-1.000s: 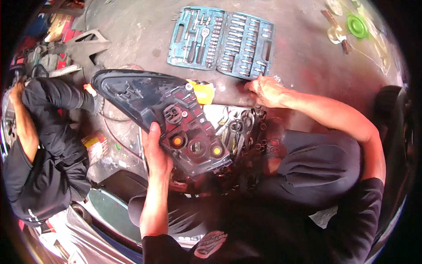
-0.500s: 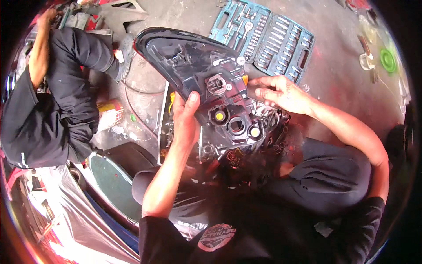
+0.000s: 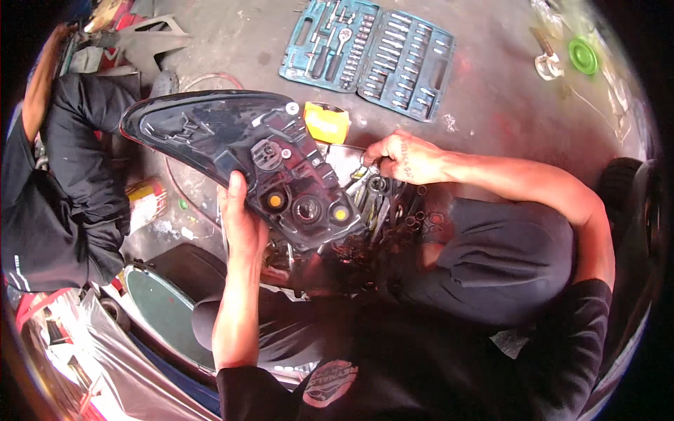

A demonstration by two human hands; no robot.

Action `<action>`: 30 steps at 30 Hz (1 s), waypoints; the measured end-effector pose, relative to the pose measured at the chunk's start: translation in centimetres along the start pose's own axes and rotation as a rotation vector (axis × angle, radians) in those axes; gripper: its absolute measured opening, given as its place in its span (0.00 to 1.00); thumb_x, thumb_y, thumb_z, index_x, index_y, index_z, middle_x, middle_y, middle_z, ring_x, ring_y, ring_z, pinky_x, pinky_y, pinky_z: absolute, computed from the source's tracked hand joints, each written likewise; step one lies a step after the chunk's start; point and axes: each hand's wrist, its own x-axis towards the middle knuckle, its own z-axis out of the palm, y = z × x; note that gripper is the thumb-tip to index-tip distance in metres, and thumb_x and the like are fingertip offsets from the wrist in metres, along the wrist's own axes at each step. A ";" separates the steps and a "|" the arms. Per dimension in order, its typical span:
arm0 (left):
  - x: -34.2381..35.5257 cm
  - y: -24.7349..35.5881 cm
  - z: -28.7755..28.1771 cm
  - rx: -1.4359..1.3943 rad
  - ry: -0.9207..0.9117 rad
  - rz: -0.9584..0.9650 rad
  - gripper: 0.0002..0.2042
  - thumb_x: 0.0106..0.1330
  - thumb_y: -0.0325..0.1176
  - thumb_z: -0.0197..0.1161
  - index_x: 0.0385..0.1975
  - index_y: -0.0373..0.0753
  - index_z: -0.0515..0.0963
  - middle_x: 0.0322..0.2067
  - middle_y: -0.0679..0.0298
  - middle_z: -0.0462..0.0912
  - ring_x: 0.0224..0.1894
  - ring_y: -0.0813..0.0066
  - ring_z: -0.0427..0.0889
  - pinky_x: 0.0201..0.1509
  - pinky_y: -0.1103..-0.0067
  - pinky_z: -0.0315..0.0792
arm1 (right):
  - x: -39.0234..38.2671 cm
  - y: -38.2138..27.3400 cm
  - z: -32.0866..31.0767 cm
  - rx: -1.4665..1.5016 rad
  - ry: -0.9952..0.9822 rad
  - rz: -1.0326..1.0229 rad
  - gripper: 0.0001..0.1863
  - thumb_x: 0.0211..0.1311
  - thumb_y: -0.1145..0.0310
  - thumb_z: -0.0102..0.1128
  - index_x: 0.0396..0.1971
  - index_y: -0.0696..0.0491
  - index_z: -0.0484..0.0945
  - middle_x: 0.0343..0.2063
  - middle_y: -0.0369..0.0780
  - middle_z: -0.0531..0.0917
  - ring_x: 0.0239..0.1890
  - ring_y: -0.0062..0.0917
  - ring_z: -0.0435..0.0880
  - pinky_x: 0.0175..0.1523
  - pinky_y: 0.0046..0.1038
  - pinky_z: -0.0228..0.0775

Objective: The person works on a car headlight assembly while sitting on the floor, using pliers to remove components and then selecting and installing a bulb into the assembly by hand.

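Observation:
My left hand (image 3: 242, 217) grips the lower edge of a black car light unit (image 3: 232, 151), its thumb lying over the back of the housing. The back faces up, showing round sockets, two of them with yellow-orange centres, and a thin red edge at the far left tip. To the right of the light, my right hand (image 3: 404, 158) is over a pile of loose hand tools (image 3: 382, 200). Its fingers are curled together at the pile's far edge. Whatever is between the fingertips is too small to make out.
An open teal socket set case (image 3: 361, 91) lies on the floor ahead. A yellow container (image 3: 326, 123) stands behind the light. Another person (image 3: 77, 175) sits at the left. A dark green oval panel (image 3: 161, 302) lies lower left; a green ring (image 3: 583, 56) lies far right.
The light unit has shifted left and tilted in my left hand. My right hand has moved from beside the light to the tools, and its spread fingers have closed.

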 end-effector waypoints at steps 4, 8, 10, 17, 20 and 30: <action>0.1 -0.1 0.6 -0.075 0.017 -0.021 0.28 0.74 0.45 0.64 0.67 0.37 0.69 0.61 0.59 0.79 0.62 0.64 0.79 0.69 0.65 0.71 | 0.2 -2.8 -1.0 0.072 -0.004 -0.021 0.19 0.67 0.69 0.57 0.55 0.58 0.81 0.48 0.53 0.86 0.53 0.45 0.85 0.58 0.43 0.76; 0.1 -0.4 0.8 0.009 -0.019 -0.004 0.28 0.75 0.51 0.60 0.67 0.38 0.71 0.62 0.60 0.79 0.62 0.65 0.79 0.70 0.64 0.71 | 0.6 -3.3 -0.8 0.047 0.010 0.024 0.21 0.69 0.65 0.58 0.58 0.57 0.80 0.49 0.53 0.85 0.54 0.46 0.84 0.59 0.44 0.75; -0.4 -0.8 1.0 0.019 -0.027 -0.008 0.28 0.75 0.51 0.59 0.67 0.38 0.71 0.62 0.60 0.79 0.62 0.65 0.79 0.69 0.64 0.72 | 1.3 -0.4 0.4 -0.013 0.100 -0.064 0.19 0.70 0.68 0.57 0.58 0.55 0.80 0.39 0.50 0.88 0.43 0.39 0.89 0.51 0.39 0.78; -2.5 -2.2 0.3 0.003 0.054 -0.073 0.28 0.76 0.51 0.58 0.68 0.39 0.70 0.62 0.60 0.79 0.63 0.63 0.79 0.69 0.63 0.73 | 0.7 2.7 -0.3 -0.116 0.089 0.145 0.18 0.66 0.67 0.61 0.52 0.56 0.83 0.40 0.52 0.88 0.48 0.43 0.88 0.56 0.40 0.78; -2.3 -2.4 0.6 -0.032 0.031 -0.092 0.28 0.77 0.51 0.57 0.68 0.39 0.69 0.63 0.59 0.78 0.64 0.62 0.78 0.70 0.62 0.71 | 0.7 3.7 -0.8 -0.175 0.038 0.194 0.17 0.65 0.67 0.60 0.52 0.56 0.84 0.41 0.53 0.88 0.49 0.45 0.87 0.57 0.41 0.77; -0.6 -2.4 2.9 -0.133 -0.080 -0.121 0.28 0.78 0.50 0.55 0.69 0.36 0.68 0.65 0.56 0.76 0.66 0.60 0.76 0.72 0.61 0.69 | -1.0 6.2 -0.3 -0.286 0.175 0.092 0.15 0.63 0.68 0.60 0.48 0.56 0.84 0.38 0.53 0.87 0.45 0.47 0.88 0.53 0.44 0.79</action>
